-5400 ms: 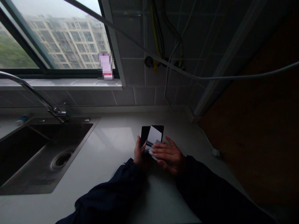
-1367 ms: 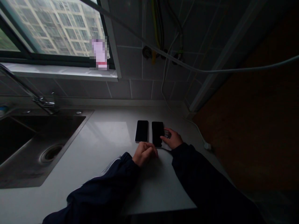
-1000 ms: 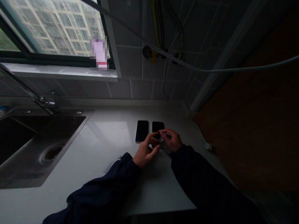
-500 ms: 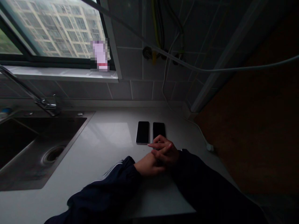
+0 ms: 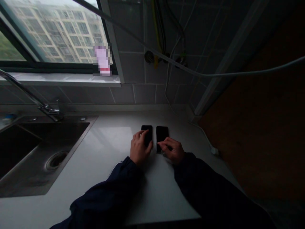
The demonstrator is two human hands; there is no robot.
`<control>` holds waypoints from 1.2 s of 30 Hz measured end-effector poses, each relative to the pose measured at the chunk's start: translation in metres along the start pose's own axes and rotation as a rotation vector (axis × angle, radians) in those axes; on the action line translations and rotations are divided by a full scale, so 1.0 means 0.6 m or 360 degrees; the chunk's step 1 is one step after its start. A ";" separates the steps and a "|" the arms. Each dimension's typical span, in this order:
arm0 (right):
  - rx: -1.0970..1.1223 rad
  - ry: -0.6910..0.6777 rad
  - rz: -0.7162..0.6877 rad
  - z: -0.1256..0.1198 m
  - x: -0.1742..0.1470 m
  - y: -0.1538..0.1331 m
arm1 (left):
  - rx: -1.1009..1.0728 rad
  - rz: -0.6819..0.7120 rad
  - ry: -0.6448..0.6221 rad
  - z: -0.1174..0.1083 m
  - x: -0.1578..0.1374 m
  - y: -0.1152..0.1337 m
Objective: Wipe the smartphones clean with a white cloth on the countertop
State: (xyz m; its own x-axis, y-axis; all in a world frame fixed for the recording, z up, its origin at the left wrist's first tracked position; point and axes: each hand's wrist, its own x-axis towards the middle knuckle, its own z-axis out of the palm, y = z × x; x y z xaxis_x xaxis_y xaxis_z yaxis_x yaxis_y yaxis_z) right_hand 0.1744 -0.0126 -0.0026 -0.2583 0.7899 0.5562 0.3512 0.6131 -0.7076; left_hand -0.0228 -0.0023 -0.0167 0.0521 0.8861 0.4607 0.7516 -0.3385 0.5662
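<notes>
Two black smartphones lie side by side, screens up, on the white countertop. My left hand (image 5: 140,148) is over the left smartphone (image 5: 148,137), fingers along its left side and top and the thumb at its right edge, so it grips the phone where it lies. Above the lower part of the right smartphone (image 5: 162,132) is my right hand (image 5: 173,150), its fingers curled and their tips pinched together. Whatever is between those fingertips, if anything, is too small and dark to make out. Dark blue sleeves cover both forearms.
A steel sink (image 5: 71,149) with a chrome faucet (image 5: 49,109) is on the left. Behind the white countertop (image 5: 111,165) rise a tiled wall and a window. A white cable (image 5: 214,75) hangs across the view, and a plug (image 5: 215,150) lies at the right edge.
My hands were together, fingers overlapping, in front of the phones. They have parted: the left has moved up and left onto the left phone, while the right stays by the right phone.
</notes>
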 end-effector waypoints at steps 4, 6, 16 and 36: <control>0.0097 -0.0086 0.0221 0.008 -0.002 -0.003 | 0.0269 -0.0200 -0.0147 0.016 0.000 -0.020; 0.0261 -0.0167 0.0488 0.014 -0.003 -0.003 | 0.0310 -0.0210 -0.0216 0.024 -0.005 -0.025; 0.0862 -0.0456 0.0959 0.029 -0.010 -0.007 | 0.0332 -0.0171 -0.0112 0.015 0.002 -0.026; 0.0810 -0.0488 0.0929 0.033 -0.015 0.000 | 0.0124 -0.0386 -0.0195 -0.019 0.040 -0.057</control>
State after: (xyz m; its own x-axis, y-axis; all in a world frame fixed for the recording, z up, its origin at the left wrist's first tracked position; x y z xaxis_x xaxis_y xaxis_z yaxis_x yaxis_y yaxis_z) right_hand 0.1588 -0.0191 -0.0163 -0.4203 0.9059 -0.0523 0.0740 -0.0232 -0.9970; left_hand -0.0552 0.0267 -0.0173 -0.0598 0.9715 0.2294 0.7996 -0.0909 0.5935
